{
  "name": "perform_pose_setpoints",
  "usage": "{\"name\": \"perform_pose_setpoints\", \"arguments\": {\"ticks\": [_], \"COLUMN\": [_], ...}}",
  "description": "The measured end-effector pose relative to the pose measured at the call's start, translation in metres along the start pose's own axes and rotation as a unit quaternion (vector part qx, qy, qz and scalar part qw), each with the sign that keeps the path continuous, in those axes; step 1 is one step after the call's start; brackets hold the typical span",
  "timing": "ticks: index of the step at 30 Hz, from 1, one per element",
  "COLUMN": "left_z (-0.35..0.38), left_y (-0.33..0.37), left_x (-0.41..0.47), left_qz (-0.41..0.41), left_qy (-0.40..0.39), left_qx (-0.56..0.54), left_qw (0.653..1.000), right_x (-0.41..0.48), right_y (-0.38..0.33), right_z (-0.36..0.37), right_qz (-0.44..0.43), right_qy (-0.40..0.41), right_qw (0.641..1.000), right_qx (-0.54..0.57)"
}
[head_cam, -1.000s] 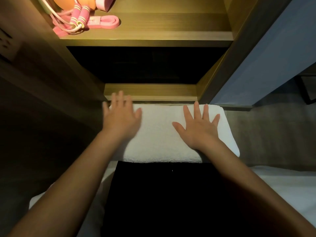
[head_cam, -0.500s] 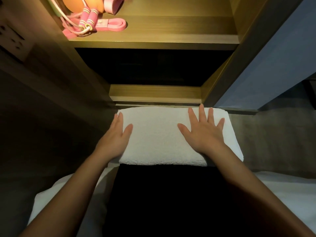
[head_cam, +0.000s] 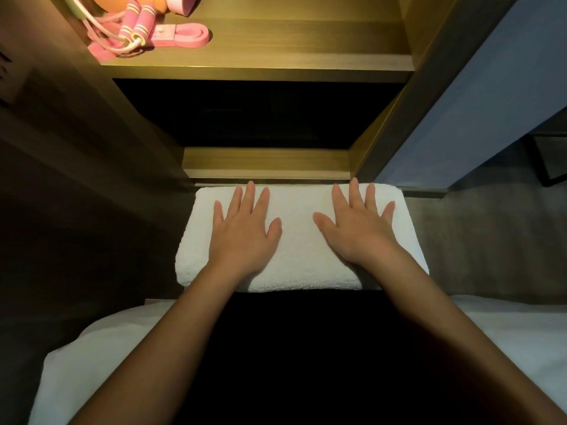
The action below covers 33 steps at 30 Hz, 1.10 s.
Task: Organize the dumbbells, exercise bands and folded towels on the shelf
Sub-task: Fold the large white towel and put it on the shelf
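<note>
White towel [head_cam: 294, 240] sat unshelved; we saw left hand [head_cam: 242, 233] and right hand [head_cam: 356, 233] spread flat on it. Pink bands [head_cam: 187, 35] lay on far shelf [head_cam: 306, 44]; dumbbells unseen.

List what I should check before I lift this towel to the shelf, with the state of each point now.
1. Left hand and right hand flat on the folded towel: ok.
2. Fold tidy, no loose corner visible: ok.
3. Fingers curled under an edge for lifting: not ok, all straight on top.
4. Space above the lower shelf free: cannot tell, too dark.
5. Pink bands on the upper shelf, away from the towel: ok.
</note>
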State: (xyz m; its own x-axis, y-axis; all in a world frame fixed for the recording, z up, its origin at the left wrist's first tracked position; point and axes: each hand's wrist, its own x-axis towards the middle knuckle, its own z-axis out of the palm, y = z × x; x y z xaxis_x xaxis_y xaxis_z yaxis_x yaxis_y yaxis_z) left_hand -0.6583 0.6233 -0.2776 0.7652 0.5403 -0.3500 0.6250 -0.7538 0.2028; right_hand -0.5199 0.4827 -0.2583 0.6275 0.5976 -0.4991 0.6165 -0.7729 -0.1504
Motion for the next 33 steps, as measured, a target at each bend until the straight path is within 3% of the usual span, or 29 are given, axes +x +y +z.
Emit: {"name": "perform_pose_setpoints", "arguments": {"ticks": [4,9,13,17,21,25,29,33], "left_z": [0.001,0.001,-0.001,-0.001,-0.001,-0.004,-0.015,-0.001], "left_y": [0.001,0.000,-0.003,-0.002,-0.005,0.000,0.021,0.067], "left_x": [0.001,0.001,0.001,0.001,0.001,0.001,-0.001,-0.009], "left_qz": [-0.007,-0.006,-0.008,-0.004,-0.007,-0.009,0.000,0.082], "left_qy": [0.014,0.017,0.013,0.013,0.011,0.007,0.033,0.028], "left_qx": [-0.004,0.007,-0.010,0.001,-0.003,0.026,0.018,0.034], "left_qw": [1.000,1.000,1.000,1.000,1.000,1.000,0.999,0.996], "right_x": [-0.014,-0.015,-0.018,-0.018,-0.013,-0.003,0.002,0.002], "right_y": [-0.029,-0.026,-0.008,0.007,0.019,0.031,0.033,0.032], "right_z": [0.001,0.017,0.002,0.004,-0.005,0.009,0.010,0.012], "right_qz": [-0.079,-0.081,-0.061,-0.031,-0.013,0.011,0.008,0.014], "right_qy": [0.108,-0.010,0.060,-0.017,0.088,-0.001,0.001,0.001], "right_qw": [0.991,0.993,0.995,0.999,0.996,1.000,1.000,1.000], "right_qx": [-0.011,-0.079,-0.041,-0.039,-0.001,0.022,0.019,0.018]}}
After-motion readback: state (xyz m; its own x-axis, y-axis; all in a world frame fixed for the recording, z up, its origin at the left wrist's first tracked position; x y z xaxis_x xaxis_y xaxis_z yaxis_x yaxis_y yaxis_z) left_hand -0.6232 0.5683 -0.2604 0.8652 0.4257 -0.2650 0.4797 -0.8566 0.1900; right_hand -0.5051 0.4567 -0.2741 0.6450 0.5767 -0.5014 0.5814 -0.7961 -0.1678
